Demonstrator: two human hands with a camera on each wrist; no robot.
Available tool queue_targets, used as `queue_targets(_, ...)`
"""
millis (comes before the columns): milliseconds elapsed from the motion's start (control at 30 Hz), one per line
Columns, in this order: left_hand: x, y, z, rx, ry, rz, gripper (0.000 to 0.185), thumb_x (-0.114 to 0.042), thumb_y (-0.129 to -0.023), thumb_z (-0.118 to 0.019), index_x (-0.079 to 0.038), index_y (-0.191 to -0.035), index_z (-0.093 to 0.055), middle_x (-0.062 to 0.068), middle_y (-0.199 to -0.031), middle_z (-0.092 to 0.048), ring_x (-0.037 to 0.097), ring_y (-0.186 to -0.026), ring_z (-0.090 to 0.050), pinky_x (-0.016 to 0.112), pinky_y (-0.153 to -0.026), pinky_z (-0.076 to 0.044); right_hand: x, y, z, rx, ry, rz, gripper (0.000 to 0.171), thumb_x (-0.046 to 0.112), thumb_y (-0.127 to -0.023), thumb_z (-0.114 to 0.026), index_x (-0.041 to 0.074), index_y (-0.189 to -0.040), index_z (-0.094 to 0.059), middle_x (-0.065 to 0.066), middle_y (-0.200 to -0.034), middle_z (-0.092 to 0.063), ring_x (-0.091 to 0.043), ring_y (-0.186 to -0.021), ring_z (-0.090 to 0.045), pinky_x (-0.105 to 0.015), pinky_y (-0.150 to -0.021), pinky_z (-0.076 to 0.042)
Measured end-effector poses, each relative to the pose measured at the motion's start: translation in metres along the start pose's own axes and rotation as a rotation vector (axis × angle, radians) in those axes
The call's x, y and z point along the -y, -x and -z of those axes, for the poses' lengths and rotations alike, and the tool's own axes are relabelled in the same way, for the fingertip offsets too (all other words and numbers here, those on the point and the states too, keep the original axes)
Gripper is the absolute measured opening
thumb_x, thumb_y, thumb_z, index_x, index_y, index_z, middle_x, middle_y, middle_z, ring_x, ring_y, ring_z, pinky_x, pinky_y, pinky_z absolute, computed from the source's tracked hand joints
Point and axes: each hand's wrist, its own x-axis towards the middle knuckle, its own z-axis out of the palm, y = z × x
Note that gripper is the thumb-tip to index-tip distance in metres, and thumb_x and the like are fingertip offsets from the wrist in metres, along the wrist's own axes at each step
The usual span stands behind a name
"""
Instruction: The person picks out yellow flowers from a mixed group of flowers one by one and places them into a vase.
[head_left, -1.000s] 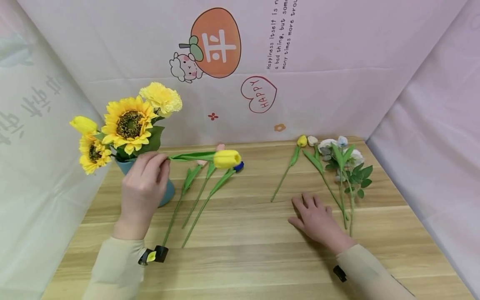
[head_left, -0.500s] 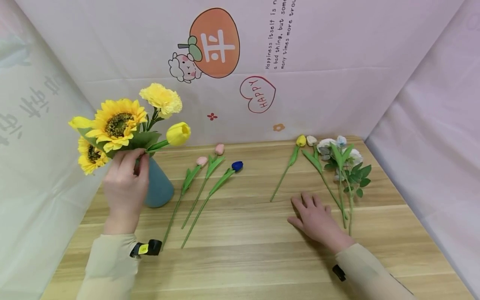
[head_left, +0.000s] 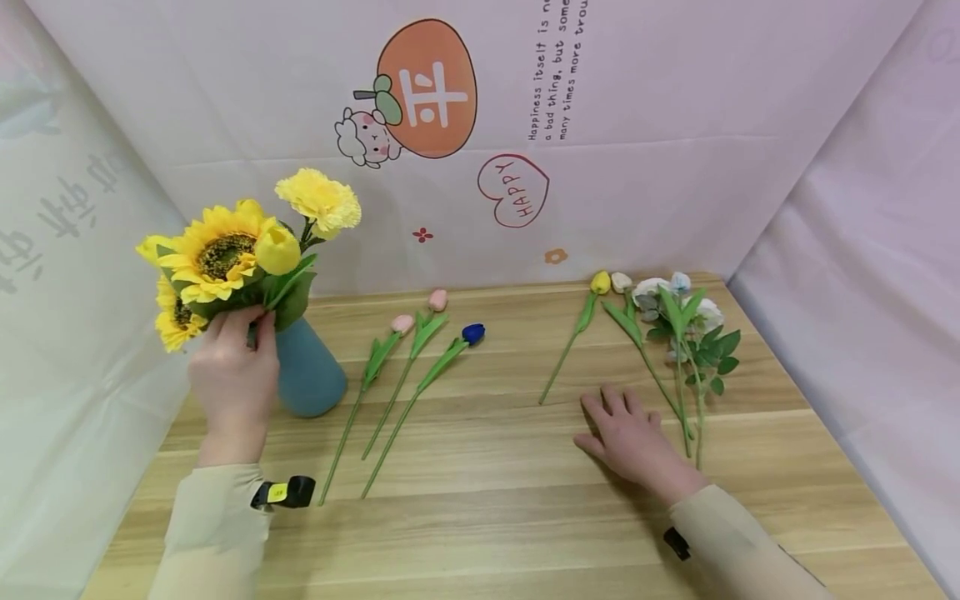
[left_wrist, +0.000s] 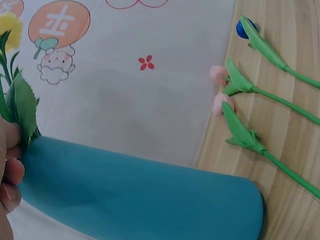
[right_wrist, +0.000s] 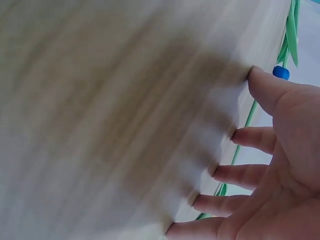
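My left hand (head_left: 234, 371) is at the mouth of a blue vase (head_left: 311, 373), its thumb and fingers pinching the stem of a yellow tulip (head_left: 277, 250). That tulip's bloom overlaps a large sunflower (head_left: 223, 257) in the head view; its lower stem is hidden. The vase also bears a yellow carnation (head_left: 322, 202), a smaller sunflower (head_left: 176, 315) and another yellow tulip (head_left: 150, 248). In the left wrist view the vase (left_wrist: 140, 190) stretches across the bottom, fingers at its rim. With spread fingers, my right hand (head_left: 637, 446) rests its fingertips on the wooden table (head_left: 495, 533).
Right of the vase lie two pink tulips (head_left: 402, 324) and a blue tulip (head_left: 472, 334). Farther right are a yellow tulip (head_left: 600, 282), a white tulip (head_left: 621, 282), a pale blue tulip (head_left: 680, 283) and white flowers (head_left: 707, 315) with leaves. A printed cloth (head_left: 637, 192) hangs behind.
My left hand has moved left to the vase's mouth, bringing the yellow tulip from horizontal to upright among the other flowers. The large sunflower has shifted left. My right hand stays put.
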Motion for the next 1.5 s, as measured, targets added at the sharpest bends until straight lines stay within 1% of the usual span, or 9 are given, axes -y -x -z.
queue_targets(167,0.008,0.006,0.001,0.032,-0.038,0.046,0.017,-0.008,-0.097,-0.068,0.008,-0.098,-0.075,0.03,-0.091,-0.07,0.051,-0.082,-0.065,0.063,-0.074,-0.051,0.0,-0.003,0.005,0.002,-0.016,0.003,0.061,0.041,-0.101,-0.064,0.007,-0.149,-0.048,-0.031,-0.149,-0.044,-0.059,-0.134,-0.04,-0.079,-0.092,-0.041)
queue_targets(267,0.012,0.011,0.001,0.022,-0.029,0.044,0.021,-0.011,-0.099,-0.065,0.009,-0.1,-0.074,0.031,-0.099,-0.068,0.051,-0.091,-0.064,0.065,-0.076,-0.051,0.001,-0.008,0.008,-0.008,-0.031,0.025,0.061,0.038,-0.101,-0.064,0.007,-0.15,-0.047,-0.03,-0.15,-0.045,-0.058,-0.135,-0.041,-0.077,-0.098,-0.039)
queue_targets(433,0.012,0.026,-0.004,-0.057,-0.021,0.028,0.025,-0.017,-0.101,-0.059,0.007,-0.106,-0.065,0.034,-0.113,-0.059,0.049,-0.089,-0.058,0.065,-0.058,-0.047,0.004,-0.027,0.007,0.002,-0.065,0.079,0.067,0.038,-0.103,-0.06,0.009,-0.158,-0.037,-0.024,-0.162,-0.031,-0.056,-0.146,-0.026,-0.076,-0.11,-0.026)
queue_targets(533,0.007,0.037,-0.009,-0.114,-0.015,-0.041,0.02,-0.015,-0.097,-0.058,0.005,-0.102,-0.061,0.032,-0.106,-0.058,0.045,-0.075,-0.057,0.06,-0.042,-0.039,0.008,-0.04,0.006,-0.004,-0.06,0.12,0.067,0.04,-0.104,-0.058,0.008,-0.159,-0.035,-0.022,-0.165,-0.028,-0.055,-0.148,-0.023,-0.075,-0.113,-0.024)
queue_targets(633,0.001,0.048,-0.015,-0.107,0.018,-0.144,0.015,-0.009,-0.092,-0.058,0.004,-0.097,-0.062,0.027,-0.097,-0.061,0.041,-0.065,-0.058,0.054,-0.035,-0.037,0.011,-0.049,0.003,0.024,-0.033,0.174,0.066,0.042,-0.105,-0.055,0.005,-0.157,-0.038,-0.021,-0.164,-0.03,-0.052,-0.149,-0.024,-0.071,-0.115,-0.024)
queue_targets(733,-0.002,0.057,-0.02,-0.037,0.043,-0.229,0.016,-0.007,-0.09,-0.057,0.005,-0.097,-0.065,0.024,-0.095,-0.063,0.038,-0.061,-0.06,0.049,-0.036,-0.042,0.015,-0.052,-0.004,0.07,-0.019,0.231,0.066,0.043,-0.106,-0.051,0.002,-0.156,-0.038,-0.024,-0.163,-0.03,-0.048,-0.15,-0.026,-0.066,-0.117,-0.027)
queue_targets(900,-0.006,0.069,-0.029,0.088,0.083,-0.315,0.019,-0.005,-0.09,-0.057,0.003,-0.101,-0.071,0.021,-0.098,-0.065,0.036,-0.064,-0.065,0.047,-0.043,-0.052,0.024,-0.046,-0.016,0.101,-0.036,0.299,0.07,0.046,-0.106,-0.05,0.002,-0.158,-0.034,-0.025,-0.165,-0.024,-0.044,-0.152,-0.025,-0.057,-0.121,-0.027)
queue_targets(1167,-0.02,0.087,-0.043,0.301,0.112,-0.379,0.019,-0.001,-0.089,-0.062,0.0,-0.104,-0.073,0.016,-0.098,-0.065,0.03,-0.069,-0.067,0.04,-0.042,-0.051,0.064,-0.026,-0.017,0.186,-0.015,0.435,0.072,0.051,-0.105,-0.049,0.009,-0.161,-0.032,-0.018,-0.167,-0.025,-0.04,-0.153,-0.024,-0.056,-0.122,-0.025)
queue_targets(1500,-0.049,0.099,-0.065,0.542,0.113,-0.438,0.018,-0.009,-0.093,-0.066,-0.008,-0.108,-0.074,0.006,-0.102,-0.069,0.024,-0.09,-0.067,0.038,-0.065,-0.059,0.109,-0.002,-0.017,0.216,0.096,0.666,0.069,0.056,-0.105,-0.043,0.014,-0.16,-0.037,-0.012,-0.166,-0.03,-0.035,-0.152,-0.03,-0.049,-0.121,-0.032)
